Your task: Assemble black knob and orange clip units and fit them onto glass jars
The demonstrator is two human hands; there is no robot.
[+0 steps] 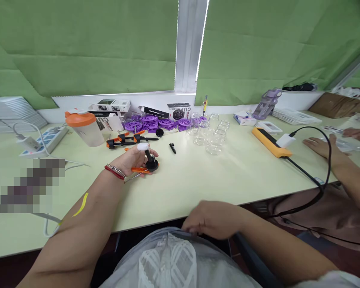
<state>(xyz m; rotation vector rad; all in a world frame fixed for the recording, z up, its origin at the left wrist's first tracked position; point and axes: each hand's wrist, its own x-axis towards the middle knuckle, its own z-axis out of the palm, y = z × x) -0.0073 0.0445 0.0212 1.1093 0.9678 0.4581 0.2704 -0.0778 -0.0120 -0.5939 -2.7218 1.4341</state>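
Black stand [150, 156] with a white top is in the left hand [134, 160], at the left part of the table [242, 172]. The fingers bend around its far side and hold it. That arm reaches out far. A small black piece [172, 148] lies to its right. The right hand [212, 219] is near, curled by the shirt [168, 264]; I cannot tell if it grips anything.

This is a workroom — shared table [227, 180], purple parts [150, 123], co-worker's hand [320, 147].
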